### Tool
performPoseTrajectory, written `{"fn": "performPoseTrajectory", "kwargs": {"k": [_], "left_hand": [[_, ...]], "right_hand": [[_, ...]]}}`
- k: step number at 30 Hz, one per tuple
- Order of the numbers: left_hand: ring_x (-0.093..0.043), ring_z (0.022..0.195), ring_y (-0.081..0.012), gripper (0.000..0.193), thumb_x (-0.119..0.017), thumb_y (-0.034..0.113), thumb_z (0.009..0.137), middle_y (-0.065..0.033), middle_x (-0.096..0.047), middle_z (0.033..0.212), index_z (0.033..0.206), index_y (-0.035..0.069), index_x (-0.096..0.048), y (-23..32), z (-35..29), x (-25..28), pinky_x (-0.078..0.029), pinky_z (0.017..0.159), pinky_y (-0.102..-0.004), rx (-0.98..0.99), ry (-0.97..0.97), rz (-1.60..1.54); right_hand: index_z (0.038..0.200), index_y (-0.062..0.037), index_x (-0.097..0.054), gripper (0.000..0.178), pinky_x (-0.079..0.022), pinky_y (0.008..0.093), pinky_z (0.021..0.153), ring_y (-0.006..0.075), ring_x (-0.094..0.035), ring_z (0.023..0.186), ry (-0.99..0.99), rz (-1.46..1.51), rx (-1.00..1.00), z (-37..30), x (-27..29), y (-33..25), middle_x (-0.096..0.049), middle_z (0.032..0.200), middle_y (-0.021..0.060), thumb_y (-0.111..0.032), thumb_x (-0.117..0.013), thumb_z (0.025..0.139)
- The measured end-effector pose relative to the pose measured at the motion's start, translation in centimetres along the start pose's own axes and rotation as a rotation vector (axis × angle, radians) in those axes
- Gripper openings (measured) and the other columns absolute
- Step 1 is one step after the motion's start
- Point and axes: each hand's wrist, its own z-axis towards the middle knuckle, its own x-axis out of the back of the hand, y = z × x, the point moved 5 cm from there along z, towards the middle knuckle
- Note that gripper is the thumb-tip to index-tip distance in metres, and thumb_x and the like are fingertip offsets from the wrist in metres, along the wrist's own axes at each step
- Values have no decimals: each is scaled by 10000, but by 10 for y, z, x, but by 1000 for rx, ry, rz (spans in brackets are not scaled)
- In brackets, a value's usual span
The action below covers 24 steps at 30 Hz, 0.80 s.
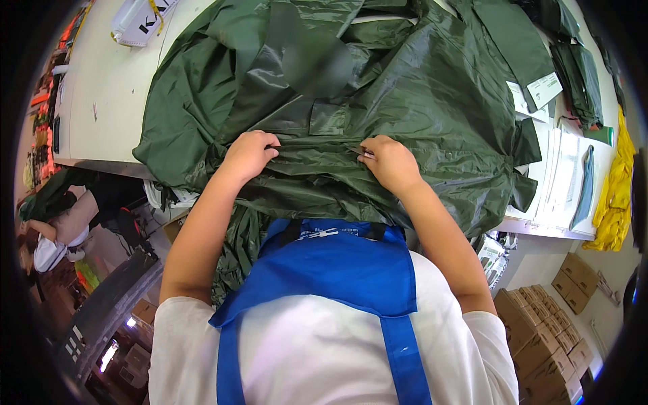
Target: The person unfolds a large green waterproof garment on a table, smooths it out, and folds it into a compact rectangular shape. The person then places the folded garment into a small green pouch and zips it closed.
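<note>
A large dark green garment [432,108] of thin, shiny waterproof cloth lies bunched over the table and hangs off its front edge. My left hand [250,156] pinches a gathered fold of it, thumb and fingers together. Level with it on the right, my right hand [390,164] is closed at the other end of the same fold. Between its fingertips shows a small metal tool [365,153], pointed and mostly hidden, that looks like thread snips. The fold runs nearly straight between both hands. Just beyond it sits a square flap [328,117] on the garment.
On the white table [111,101], a white box [140,23] with yellow tape stands far left. Folded green garments [578,81] with white labels [544,89] and papers lie right. Yellow cloth [613,189] hangs off the right end. Cartons [540,331] are stacked lower right; another person [64,233] is at left.
</note>
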Motion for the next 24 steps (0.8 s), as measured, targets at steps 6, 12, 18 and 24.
{"fn": "performPoseTrajectory", "kwargs": {"k": [6,12,18,24], "left_hand": [[-633,727,-210,141,-687,73,767,-147,-655,843,891,11,-662,-28,1,1,-486,673,-302,45,3,-310],[-636,712,-270,143,-733,142,718,-97,-666,744,806,49,-671,-32,4,-1,-482,645,-363,133,84,-87],[-625,701,-271,160,-767,158,683,-98,-657,727,751,50,-670,-39,16,-2,-474,636,-370,134,-90,-73],[-626,702,-271,186,-774,203,676,-91,-659,729,755,68,-674,-39,18,-1,-470,633,-369,154,-147,-48]], "right_hand": [[887,-56,-621,233,-487,424,687,354,-623,809,-40,187,-121,12,-12,14,-655,832,144,-249,-699,782],[875,-48,-628,272,-491,416,706,348,-628,828,-112,121,-216,18,-15,13,-662,842,147,-262,-731,741],[896,-48,-661,292,-497,392,746,323,-641,846,-257,129,-288,33,-14,18,-673,873,145,-257,-751,713],[868,-45,-649,289,-492,389,733,319,-639,830,-258,98,-283,34,-11,13,-665,853,147,-254,-760,702]]}}
